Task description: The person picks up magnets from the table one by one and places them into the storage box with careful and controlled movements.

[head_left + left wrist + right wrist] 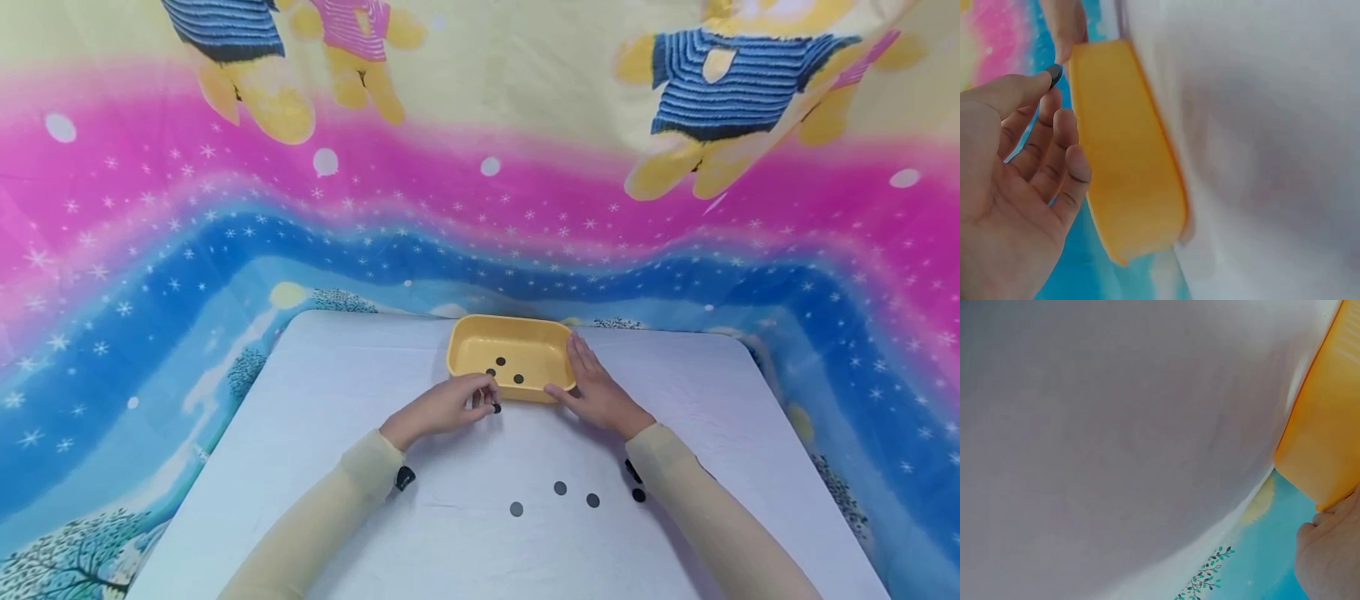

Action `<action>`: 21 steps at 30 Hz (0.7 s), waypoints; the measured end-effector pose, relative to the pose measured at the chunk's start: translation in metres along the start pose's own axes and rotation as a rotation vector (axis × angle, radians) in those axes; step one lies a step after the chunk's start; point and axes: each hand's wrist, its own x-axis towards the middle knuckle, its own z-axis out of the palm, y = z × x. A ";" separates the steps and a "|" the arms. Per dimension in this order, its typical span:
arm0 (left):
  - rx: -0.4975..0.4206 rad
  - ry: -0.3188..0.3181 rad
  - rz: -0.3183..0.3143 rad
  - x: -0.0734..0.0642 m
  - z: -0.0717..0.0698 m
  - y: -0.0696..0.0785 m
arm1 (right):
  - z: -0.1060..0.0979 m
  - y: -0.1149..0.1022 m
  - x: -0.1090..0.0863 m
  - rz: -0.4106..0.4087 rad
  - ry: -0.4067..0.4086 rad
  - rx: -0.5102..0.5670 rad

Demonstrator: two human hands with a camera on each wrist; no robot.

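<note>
In the head view, my left hand (450, 402) is at the near side of a yellow plastic box (459, 333). Its thumb and index finger pinch a small dark round disc (1055, 75), seen edge-on in the left wrist view, while the other fingers are loosely bent. My right hand (602, 400) holds the box at its right end, thumb at the near rim and fingers along the side wall. Inside the open box lie several dark discs (518, 379). The right wrist view shows only part of this hand (1332, 550) beside the box corner.
Several loose discs lie on the white-covered table (360, 358) nearer the body, among them a grey disc (517, 509) and a black disc (638, 495) by the right sleeve. Behind the box, at the far table edge, hangs a patterned curtain (480, 208).
</note>
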 end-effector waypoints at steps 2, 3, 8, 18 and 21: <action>-0.009 0.033 -0.002 0.003 -0.005 -0.002 | 0.000 0.000 -0.001 -0.002 0.001 0.004; -0.011 0.047 -0.004 0.005 -0.008 -0.004 | 0.001 0.000 -0.001 -0.002 0.001 0.004; -0.036 0.107 -0.009 0.012 -0.014 -0.013 | 0.003 0.001 -0.001 -0.011 0.004 0.006; -0.029 0.204 -0.064 0.033 -0.021 -0.022 | 0.002 0.002 0.000 -0.009 0.008 -0.009; -0.020 0.226 -0.103 0.040 -0.023 -0.024 | 0.003 0.002 0.000 -0.013 0.010 -0.014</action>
